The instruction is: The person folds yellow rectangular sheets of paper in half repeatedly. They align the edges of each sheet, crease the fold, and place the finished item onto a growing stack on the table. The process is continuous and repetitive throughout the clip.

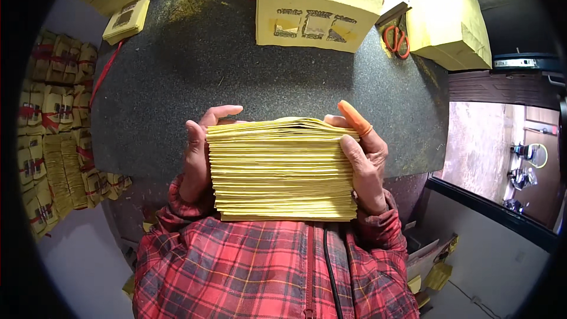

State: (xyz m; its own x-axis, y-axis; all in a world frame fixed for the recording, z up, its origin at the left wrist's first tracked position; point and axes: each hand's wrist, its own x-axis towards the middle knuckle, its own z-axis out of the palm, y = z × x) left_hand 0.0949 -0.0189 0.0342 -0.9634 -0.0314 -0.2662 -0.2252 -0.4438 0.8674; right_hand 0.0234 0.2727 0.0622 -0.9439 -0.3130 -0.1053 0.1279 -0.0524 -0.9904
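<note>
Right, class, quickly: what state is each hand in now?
Left hand: open, thumb and forefinger spread, against the left end of the yellow paper stack.
Right hand: closed around the stack's right end, holding it.

Tabletop: dark grey, speckled [283,74], outer edge curved by lens; yellowish smears [192,3] toward 11 o'clock.
Wall, 8 o'clock: pale, bluish grey [85,254].
Wall, 4 o'clock: plain grey [487,245], below a dark frame [496,214].
Opening, 3 o'clock: bright, pinkish surface [475,142] beyond; window or doorway, cannot tell.
Light: strongest glare near 1 o'clock.
</note>
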